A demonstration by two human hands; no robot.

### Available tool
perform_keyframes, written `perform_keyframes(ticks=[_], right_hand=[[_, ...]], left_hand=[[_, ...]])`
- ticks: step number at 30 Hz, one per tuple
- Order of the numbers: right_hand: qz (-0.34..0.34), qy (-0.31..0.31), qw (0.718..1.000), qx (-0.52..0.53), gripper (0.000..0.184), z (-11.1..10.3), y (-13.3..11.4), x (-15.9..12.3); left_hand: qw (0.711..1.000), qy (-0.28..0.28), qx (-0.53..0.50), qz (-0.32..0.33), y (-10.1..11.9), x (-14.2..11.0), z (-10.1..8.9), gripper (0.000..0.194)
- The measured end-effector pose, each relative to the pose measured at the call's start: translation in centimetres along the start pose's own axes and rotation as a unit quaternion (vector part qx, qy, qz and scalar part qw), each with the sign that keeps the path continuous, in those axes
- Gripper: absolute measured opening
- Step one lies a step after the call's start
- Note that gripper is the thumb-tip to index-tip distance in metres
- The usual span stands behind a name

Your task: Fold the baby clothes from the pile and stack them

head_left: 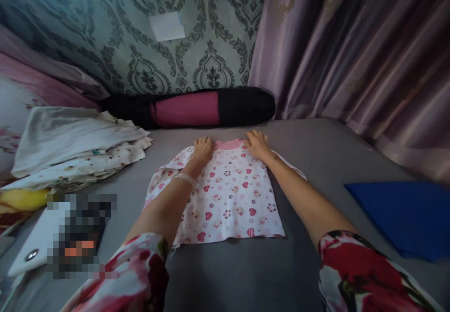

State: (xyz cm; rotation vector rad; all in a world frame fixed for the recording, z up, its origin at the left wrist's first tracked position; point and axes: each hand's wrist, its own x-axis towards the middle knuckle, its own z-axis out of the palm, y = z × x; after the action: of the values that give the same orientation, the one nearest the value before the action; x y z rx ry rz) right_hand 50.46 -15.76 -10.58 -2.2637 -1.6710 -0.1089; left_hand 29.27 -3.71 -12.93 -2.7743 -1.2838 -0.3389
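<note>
A small white shirt [228, 194] printed with red hearts and flowers lies spread out face up, its pink collar [230, 144] pointing away from me. On the shoulder left of the collar rests my left hand [203, 148], palm down with its fingers stretched forward. My right hand [257, 144] lies on the opposite shoulder, fingers apart and reaching past the edge of the cloth. The left sleeve of the shirt fans out beside my left forearm. My right forearm partly hides the other sleeve.
The grey sheet [326, 157] lies under everything. A folded blue cloth [401, 218] is at the right. Folded light fabrics [80, 143] are piled at the left, near a white device [44, 237] and a blurred-out object. A black and pink roll [186, 109] lies along the wall.
</note>
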Motion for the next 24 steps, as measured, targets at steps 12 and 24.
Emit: perform_keyframes(ticks=[12,24], right_hand=[[0.223,-0.141,0.958,0.114,0.037,-7.9,10.4,-13.1],[0.165,-0.153,0.974,0.033,0.02,-7.8,9.1,-12.9]], left_hand=[[0.983,0.018,-0.122,0.136,9.2,-0.6,-1.1,0.027],[0.954,0.047,-0.262,0.138,17.1,-1.8,2.6,0.03]])
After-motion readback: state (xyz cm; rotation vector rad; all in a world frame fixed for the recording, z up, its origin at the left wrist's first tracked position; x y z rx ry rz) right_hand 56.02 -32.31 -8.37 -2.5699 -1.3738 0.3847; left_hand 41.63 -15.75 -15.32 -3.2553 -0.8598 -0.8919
